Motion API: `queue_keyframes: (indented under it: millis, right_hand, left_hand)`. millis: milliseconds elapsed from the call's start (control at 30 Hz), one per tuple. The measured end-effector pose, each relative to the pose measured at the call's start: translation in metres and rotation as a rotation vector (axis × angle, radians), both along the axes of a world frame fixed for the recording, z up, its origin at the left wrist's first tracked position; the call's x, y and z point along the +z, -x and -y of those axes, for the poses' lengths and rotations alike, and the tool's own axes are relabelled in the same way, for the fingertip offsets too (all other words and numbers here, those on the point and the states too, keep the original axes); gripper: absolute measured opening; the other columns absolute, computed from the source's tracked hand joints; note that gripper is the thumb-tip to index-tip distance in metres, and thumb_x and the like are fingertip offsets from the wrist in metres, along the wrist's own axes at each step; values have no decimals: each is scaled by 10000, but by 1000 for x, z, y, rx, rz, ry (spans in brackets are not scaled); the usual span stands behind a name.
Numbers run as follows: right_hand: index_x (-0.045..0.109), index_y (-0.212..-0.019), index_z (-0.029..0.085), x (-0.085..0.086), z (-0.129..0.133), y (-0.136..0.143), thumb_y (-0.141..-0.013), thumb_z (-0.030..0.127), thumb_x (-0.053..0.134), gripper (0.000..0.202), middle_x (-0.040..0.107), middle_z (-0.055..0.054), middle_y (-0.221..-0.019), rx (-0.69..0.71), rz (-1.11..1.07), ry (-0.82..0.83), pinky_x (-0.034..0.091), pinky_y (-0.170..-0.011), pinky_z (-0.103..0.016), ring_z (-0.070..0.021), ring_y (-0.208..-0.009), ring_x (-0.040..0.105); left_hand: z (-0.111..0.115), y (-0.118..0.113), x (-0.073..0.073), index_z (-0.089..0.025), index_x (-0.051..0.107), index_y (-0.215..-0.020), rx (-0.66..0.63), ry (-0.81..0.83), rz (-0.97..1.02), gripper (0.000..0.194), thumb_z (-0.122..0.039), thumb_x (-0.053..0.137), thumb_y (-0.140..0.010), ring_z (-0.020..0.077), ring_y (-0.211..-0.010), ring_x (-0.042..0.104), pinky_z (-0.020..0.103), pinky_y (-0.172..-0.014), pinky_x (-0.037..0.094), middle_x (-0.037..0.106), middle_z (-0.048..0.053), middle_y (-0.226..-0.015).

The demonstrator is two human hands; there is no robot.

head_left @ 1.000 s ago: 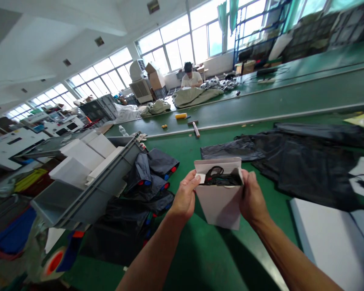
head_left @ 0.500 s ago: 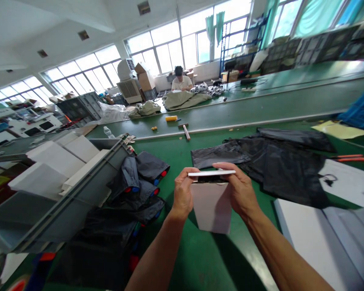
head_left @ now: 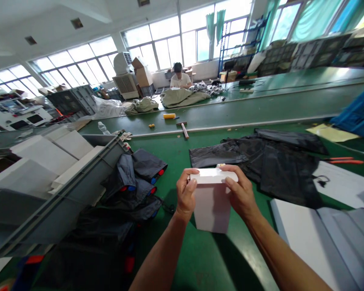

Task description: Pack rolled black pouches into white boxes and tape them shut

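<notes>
A white cardboard box (head_left: 212, 208) stands upright on the green table in front of me, its white top flap (head_left: 214, 176) lying across the opening. My left hand (head_left: 186, 192) grips the flap's left end and the box's upper left edge, thumb at the front. At the right end, my right hand (head_left: 241, 190) holds the flap with fingers on top and thumb pressed to its front edge. Whatever is inside the box is hidden. Black fabric pouches (head_left: 139, 182) with red and blue ends lie to the left of my left hand.
A grey crate (head_left: 87, 178) holding white boxes stands left. Black bags (head_left: 279, 169), orange-handled pliers (head_left: 346, 160) and flat white cardboard (head_left: 306, 238) lie right. A hammer (head_left: 185, 130) and a yellow roll (head_left: 169, 116) lie farther back. A person (head_left: 180, 79) sits across the tables.
The box's flap has tilted down toward me and covers the dark opening that showed before. Both thumbs have come round to the flap's front. The view has shifted slightly.
</notes>
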State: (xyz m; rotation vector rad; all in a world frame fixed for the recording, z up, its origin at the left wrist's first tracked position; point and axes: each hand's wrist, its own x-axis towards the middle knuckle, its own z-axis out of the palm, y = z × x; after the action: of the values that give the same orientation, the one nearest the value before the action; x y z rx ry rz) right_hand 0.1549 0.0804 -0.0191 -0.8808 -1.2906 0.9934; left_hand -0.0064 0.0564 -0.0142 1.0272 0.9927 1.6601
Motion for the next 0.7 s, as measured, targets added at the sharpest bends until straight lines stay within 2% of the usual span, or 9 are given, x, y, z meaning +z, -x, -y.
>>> queue_keyframes:
  millis: [67, 167, 300, 433, 533, 600, 700]
  right_hand:
    - [617, -1099, 264, -1, 1, 0, -813, 482, 644, 361, 630, -36, -1145, -32, 71, -10, 450, -798, -311, -227, -958, 586]
    - [621, -1106, 268, -1, 3, 0, -829, 450, 652, 333, 637, -26, -1100, -82, 124, -22, 440, -827, -306, -211, -951, 581]
    - [661, -1002, 243, 0, 3, 2, -796, 457, 693, 299, 655, -17, -959, -117, 98, 33, 448, -719, -284, -191, -821, 580]
    - [690, -929, 236, 8, 3, 4, -768, 447, 727, 268, 666, -6, -893, -115, 73, 56, 432, -648, -268, -170, -735, 571]
    - [709, -874, 228, 18, 8, 5, -755, 449, 738, 252, 668, -1, -800, -141, 151, 49, 419, -594, -265, -164, -665, 561]
    - [713, -867, 229, 22, 11, 5, -762, 436, 736, 233, 682, -11, -827, -167, 202, 7, 436, -614, -278, -178, -698, 584]
    - [700, -897, 241, 23, 12, 5, -808, 380, 705, 165, 681, -36, -1031, -154, 205, -126, 466, -803, -334, -224, -953, 614]
  left_hand:
    - [0, 1, -7, -184, 602, -1006, 19, -3, -12, 417, -519, 607, -758, 189, -836, 585, 282, -771, 462, 624, 55, -953]
    - [0, -1, -13, -198, 588, -1085, 109, -24, 6, 409, -509, 598, -820, 184, -899, 590, 278, -818, 465, 623, 58, -1022]
    - [1, -4, -13, -218, 560, -1212, 224, -46, -92, 445, -517, 537, -883, 176, -985, 577, 266, -875, 454, 600, 67, -1128]
    - [3, -1, -9, -234, 495, -1314, 185, -53, -181, 489, -500, 520, -905, 158, -936, 585, 260, -853, 462, 611, 56, -1070]
    - [4, 1, -6, -240, 475, -1337, 165, -65, -179, 519, -504, 534, -894, 172, -947, 600, 280, -865, 470, 626, 61, -1082]
    - [6, 1, -5, -233, 479, -1343, 163, -86, -206, 521, -494, 531, -896, 189, -995, 599, 298, -909, 459, 629, 76, -1121]
    - [11, -1, -3, -220, 477, -1363, 163, -94, -272, 523, -470, 516, -905, 215, -1088, 567, 311, -972, 426, 596, 99, -1221]
